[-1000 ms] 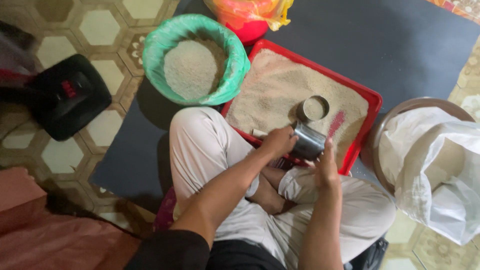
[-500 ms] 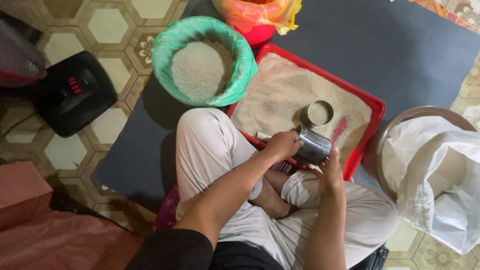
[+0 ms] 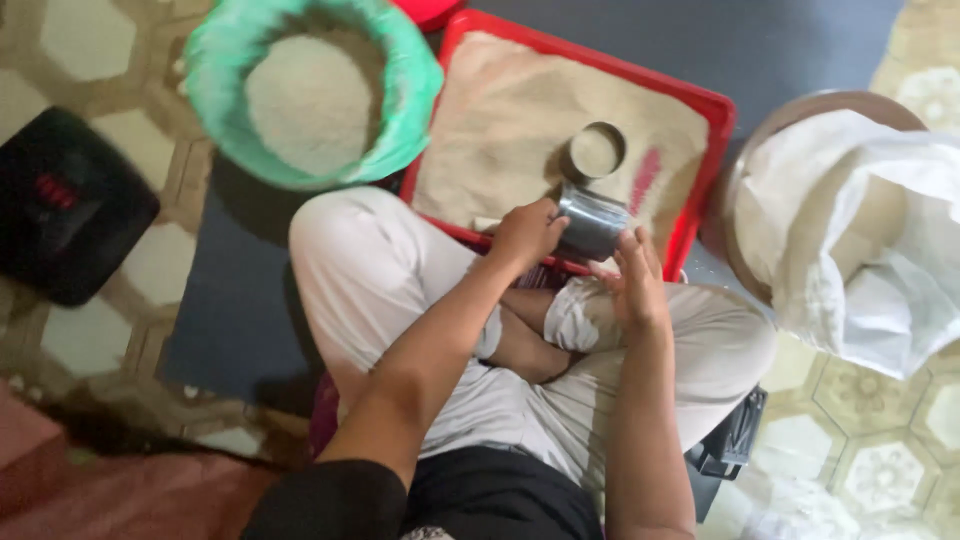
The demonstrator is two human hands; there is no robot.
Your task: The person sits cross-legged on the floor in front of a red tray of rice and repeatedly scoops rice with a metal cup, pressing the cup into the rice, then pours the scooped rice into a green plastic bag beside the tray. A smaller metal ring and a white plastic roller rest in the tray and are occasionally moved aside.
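Observation:
I sit cross-legged on the floor in white trousers. My left hand [image 3: 527, 233] grips a metal cup [image 3: 592, 224] lying on its side above the near edge of a red tray [image 3: 715, 112] of pale grain. My right hand [image 3: 634, 280] touches the cup's lower right side with its fingers spread. A second, round metal cup [image 3: 596, 152] stands upright in the grain just beyond the held one. A pink scoop-like thing [image 3: 645, 180] lies half buried in the grain to its right.
A bowl lined with green plastic [image 3: 405, 110] holds white grain at the upper left. A white sack [image 3: 860, 240] sits in a round basin on the right. A black scale [image 3: 60, 205] lies on the patterned tiles at far left. A dark mat [image 3: 230, 320] is under me.
The view has drawn closer to the tray and shifted. Both hands stay on the metal cup at the tray's near edge, with the cup tilted on its side as before.

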